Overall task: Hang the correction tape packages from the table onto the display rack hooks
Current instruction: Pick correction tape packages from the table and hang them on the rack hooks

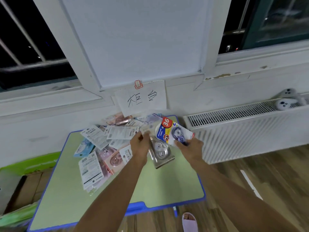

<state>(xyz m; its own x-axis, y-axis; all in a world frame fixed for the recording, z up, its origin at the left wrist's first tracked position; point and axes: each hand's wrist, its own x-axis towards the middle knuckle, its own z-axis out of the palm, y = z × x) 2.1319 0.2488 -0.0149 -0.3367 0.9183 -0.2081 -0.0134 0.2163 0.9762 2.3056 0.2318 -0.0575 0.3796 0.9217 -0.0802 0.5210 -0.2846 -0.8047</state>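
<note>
Packages of correction tape lie heaped across the far half of the green table (167, 186), left of centre in the frame. The right hand (189, 148) is closed on the lower corner of 1 bright package (173, 131) marked 36, its long axis slanting up-left toward the middle of the frame. The left hand (139, 144) pinches the top of a clear package (160, 152) that hangs down just below it. No display rack shows, so both packages probably have to travel out of frame.
</note>
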